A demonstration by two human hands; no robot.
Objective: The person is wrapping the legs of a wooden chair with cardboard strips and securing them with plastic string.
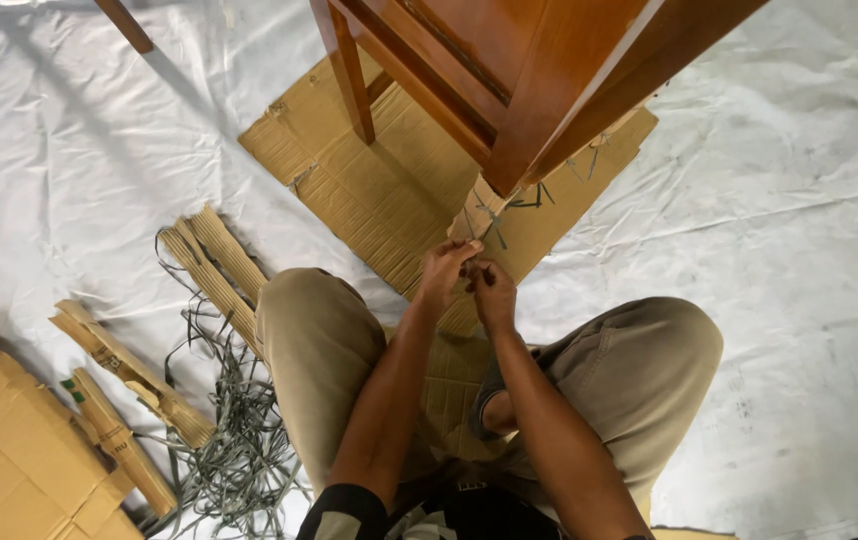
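Landmark: the cardboard-wrapped chair leg (476, 222), front leg of a brown wooden chair (509, 70) standing on a flat cardboard sheet (369, 190).

Left hand (444, 275) sits just below that leg, fingers curled shut w/ tips pinched together on a thin grey strap (494, 225) that ties the cardboard wrap round the leg. Right hand (494, 290) is just right of the left hand, touching it, also right under the leg; fingers bent inward, closed on the same strap end, though the exact bit held is too small to make out. Loose strap ends stick out from the leg to the right, near the bare wood above the wrap.

Person sits on the floor, knees in tan trousers (319, 340) spread either side of the leg, both forearms reaching up toward it. Another bit of cardboard lies under the arms, between the knees.

Left of the leg & well apart: folded cardboard strips (214, 260), beside the left knee. Further left & lower, a tangled pile of grey straps (234, 440), more folded strips (124, 365), & flat cardboard pieces (9, 450) at the frame corner. White sheet (799, 200) covers the floor all around the leg.
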